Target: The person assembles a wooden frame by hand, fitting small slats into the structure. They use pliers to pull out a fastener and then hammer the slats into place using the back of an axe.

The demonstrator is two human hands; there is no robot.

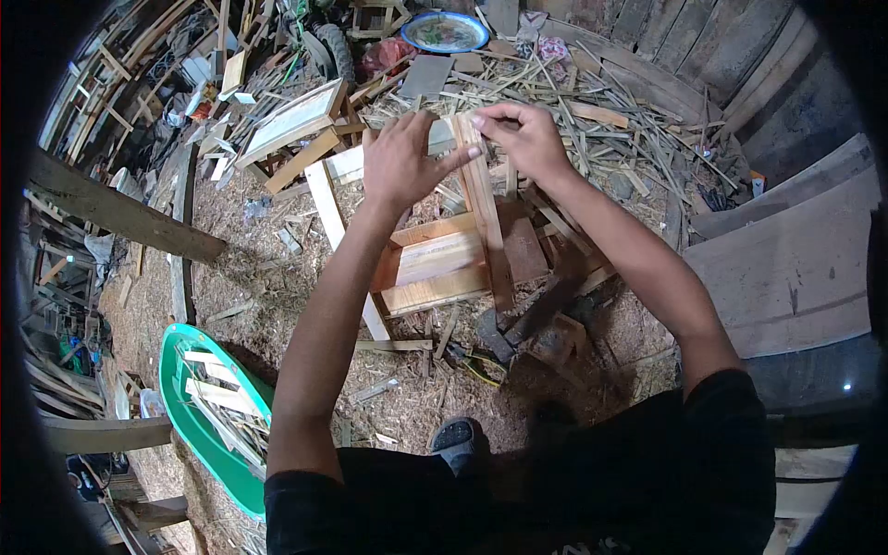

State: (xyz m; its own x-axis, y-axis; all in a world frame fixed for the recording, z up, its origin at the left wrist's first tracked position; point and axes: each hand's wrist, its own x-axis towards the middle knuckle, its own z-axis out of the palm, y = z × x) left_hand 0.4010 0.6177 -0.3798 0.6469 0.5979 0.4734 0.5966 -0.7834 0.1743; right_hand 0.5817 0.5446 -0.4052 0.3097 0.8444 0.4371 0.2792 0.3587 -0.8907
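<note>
A pale wooden frame (326, 208) with a box-like drawer (435, 262) in it stands on the floor in front of me. A long upright board (483, 203) runs along its right side. My left hand (400, 165) bends its fingers over the far rail, its thumb stretched to the board. At the board's far end, my right hand (529, 141) has thumb and forefinger pinched together; whatever lies between them is too small to make out. Nearer my feet lie a hammer (495, 335) and pliers (479, 364) with yellow-and-black handles.
A green tub (171, 398) of wood offcuts is at the left, below a wooden post (125, 205). Thin scrap strips (592, 120) pile up at the back, near a blue-rimmed basin (445, 32). Large boards (786, 268) lean on the right. Sawdust covers the floor.
</note>
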